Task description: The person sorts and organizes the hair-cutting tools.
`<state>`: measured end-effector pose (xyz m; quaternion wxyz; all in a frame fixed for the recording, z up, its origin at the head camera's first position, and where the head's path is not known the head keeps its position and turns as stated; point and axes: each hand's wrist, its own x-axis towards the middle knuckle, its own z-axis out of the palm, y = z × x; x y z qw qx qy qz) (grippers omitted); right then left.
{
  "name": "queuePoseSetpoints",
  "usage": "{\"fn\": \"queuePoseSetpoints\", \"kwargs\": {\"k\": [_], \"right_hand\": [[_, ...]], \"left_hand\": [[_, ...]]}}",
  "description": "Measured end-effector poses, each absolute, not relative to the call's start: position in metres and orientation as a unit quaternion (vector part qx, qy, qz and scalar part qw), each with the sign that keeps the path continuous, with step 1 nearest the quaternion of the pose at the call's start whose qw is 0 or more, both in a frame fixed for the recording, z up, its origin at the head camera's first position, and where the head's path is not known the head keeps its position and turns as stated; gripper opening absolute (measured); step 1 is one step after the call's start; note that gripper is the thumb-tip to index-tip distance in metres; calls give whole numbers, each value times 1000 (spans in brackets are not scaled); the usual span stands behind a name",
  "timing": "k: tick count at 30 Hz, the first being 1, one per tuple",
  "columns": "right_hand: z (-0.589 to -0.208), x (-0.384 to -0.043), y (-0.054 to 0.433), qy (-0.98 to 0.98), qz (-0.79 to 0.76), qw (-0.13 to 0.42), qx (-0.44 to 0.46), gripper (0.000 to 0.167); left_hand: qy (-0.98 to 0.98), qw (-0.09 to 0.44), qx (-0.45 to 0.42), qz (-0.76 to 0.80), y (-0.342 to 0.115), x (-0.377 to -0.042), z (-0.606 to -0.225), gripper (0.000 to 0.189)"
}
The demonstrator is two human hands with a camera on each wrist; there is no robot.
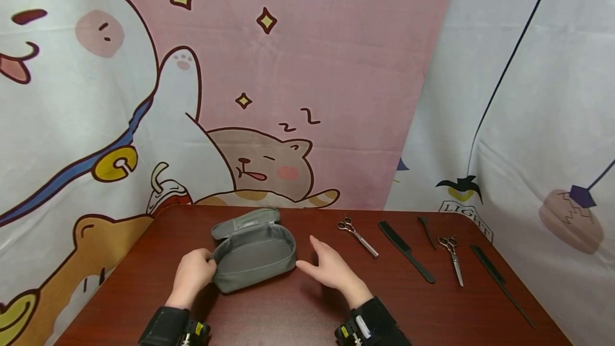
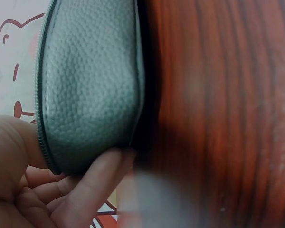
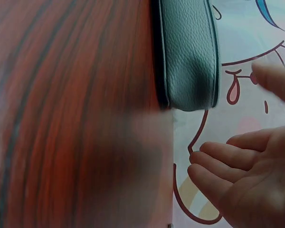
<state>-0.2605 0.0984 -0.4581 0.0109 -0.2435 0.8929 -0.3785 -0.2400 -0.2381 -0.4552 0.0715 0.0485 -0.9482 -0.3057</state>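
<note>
A grey-green zippered case (image 1: 254,276) of pebbled leather lies on the table with its lid (image 1: 246,223) folded back and its inside showing. My left hand (image 1: 193,274) grips the left end of the case; in the left wrist view the thumb (image 2: 19,142) hooks over the zip edge and the fingers (image 2: 97,183) curl under its end. Just off the right end of the case, my right hand (image 1: 331,266) holds nothing. Its fingers (image 3: 228,166) are extended and the thumb is spread, apart from the leather in the right wrist view.
To the right on the reddish-brown table (image 1: 269,319) lie thinning scissors (image 1: 357,235), a wide black comb (image 1: 405,251), a small dark slim tool (image 1: 426,233), a second pair of scissors (image 1: 452,260) and a long-tailed comb (image 1: 499,282). A cartoon-printed cloth (image 1: 336,68) hangs behind.
</note>
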Motion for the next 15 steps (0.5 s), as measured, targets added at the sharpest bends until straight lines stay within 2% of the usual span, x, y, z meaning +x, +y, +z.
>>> {"fn": "queuePoseSetpoints", "kwargs": {"k": [7, 15], "right_hand": [[-458, -261, 87, 888, -401, -1, -224, 62], [-456, -259, 84, 891, -409, -12, -198, 58]], "left_hand": [[-940, 102, 42, -324, -237, -236, -455, 13], [-920, 79, 37, -382, -228, -227, -447, 19]]}}
